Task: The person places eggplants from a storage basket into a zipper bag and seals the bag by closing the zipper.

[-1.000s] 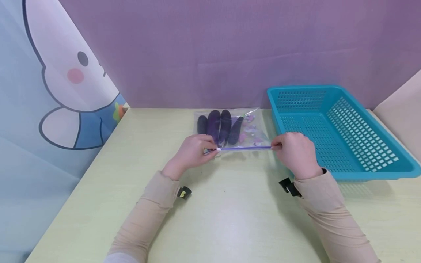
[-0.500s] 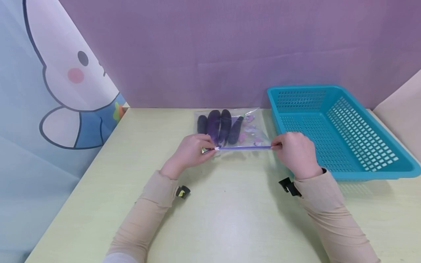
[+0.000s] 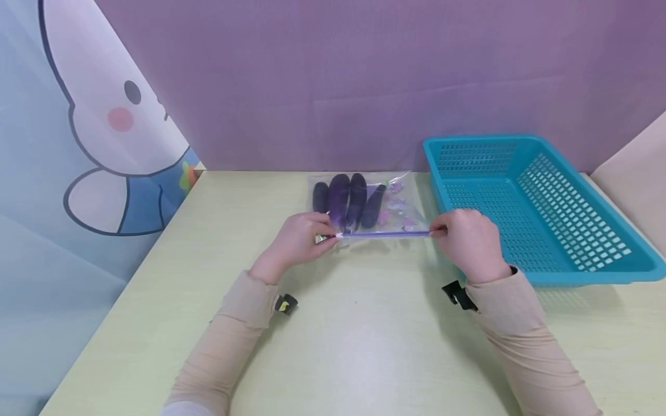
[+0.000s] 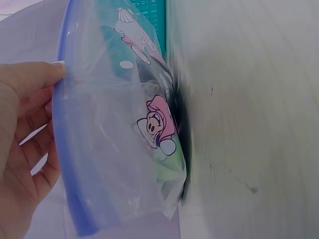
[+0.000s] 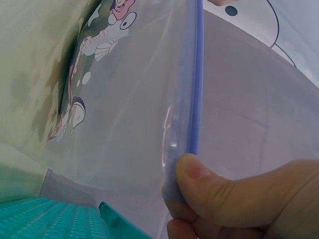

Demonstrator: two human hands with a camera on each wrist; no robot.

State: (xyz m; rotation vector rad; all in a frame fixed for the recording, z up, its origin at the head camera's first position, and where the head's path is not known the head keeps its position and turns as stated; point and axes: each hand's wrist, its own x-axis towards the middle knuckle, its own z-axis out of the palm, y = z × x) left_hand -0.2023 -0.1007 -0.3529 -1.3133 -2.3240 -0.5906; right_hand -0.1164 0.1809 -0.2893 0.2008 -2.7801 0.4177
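A clear zip bag (image 3: 411, 202) with pink and purple cartoon prints lies on the table, several dark purple eggplants (image 3: 339, 199) inside it. Along its near edge runs a purple zip strip (image 3: 387, 234). My left hand (image 3: 299, 238) pinches the small white slider (image 3: 339, 235) toward the left part of that strip. At the strip's right end, my right hand (image 3: 468, 242) pinches the bag's corner between thumb and fingers. In the left wrist view, the thumb (image 4: 37, 74) presses at the blue-purple zip strip (image 4: 62, 149). The right wrist view shows the right thumb (image 5: 199, 179) on the bag corner.
A blue-green plastic basket (image 3: 567, 276) with perforated sides stands right of the bag, close behind the right hand. A purple cloth (image 3: 364, 86) hangs behind the table (image 3: 354, 346). A printed cartoon curtain (image 3: 93, 271) hangs at the left.
My left hand has slid slightly left along the zip strip, drawing the white slider with it. The right hand keeps its grip on the corner and has hardly moved.
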